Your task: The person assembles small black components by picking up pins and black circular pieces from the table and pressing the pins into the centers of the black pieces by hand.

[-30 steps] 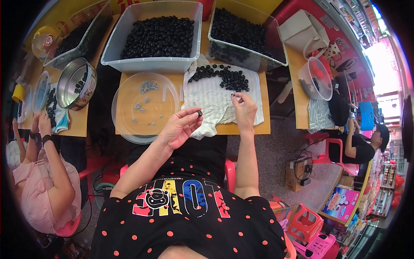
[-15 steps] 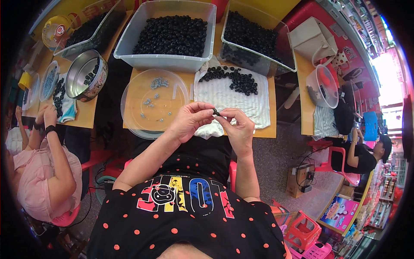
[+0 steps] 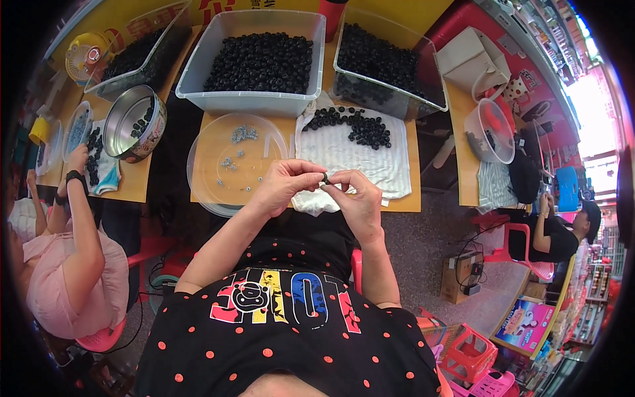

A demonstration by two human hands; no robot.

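In front of me, both hands meet over the near edge of a white cloth [image 3: 317, 155]. A small round black part [image 3: 325, 178] is pinched between the fingertips of my left hand [image 3: 286, 187] and my right hand [image 3: 357, 200]. My fingers cover much of it, so its details cannot be made out. On the cloth's far half lies a loose pile of similar black parts [image 3: 360, 129]. To the left, a clear round plastic tray [image 3: 198, 155] carries a heap of small silvery-grey pieces [image 3: 244, 133], with several more scattered nearer to me.
Behind the cloth stand two clear bins [image 3: 254, 102] [image 3: 397, 94] full of black parts. A round metal tin [image 3: 116, 119] sits on the table to the left, where a co-worker in pink [image 3: 86, 278] works. Further right are a clear tub [image 3: 479, 135] and another seated person [image 3: 562, 235].
My hands stay together on the black part, the fingers shifting slightly around it. The co-worker at left has reached a hand forward toward a dish. The view has shifted a little.
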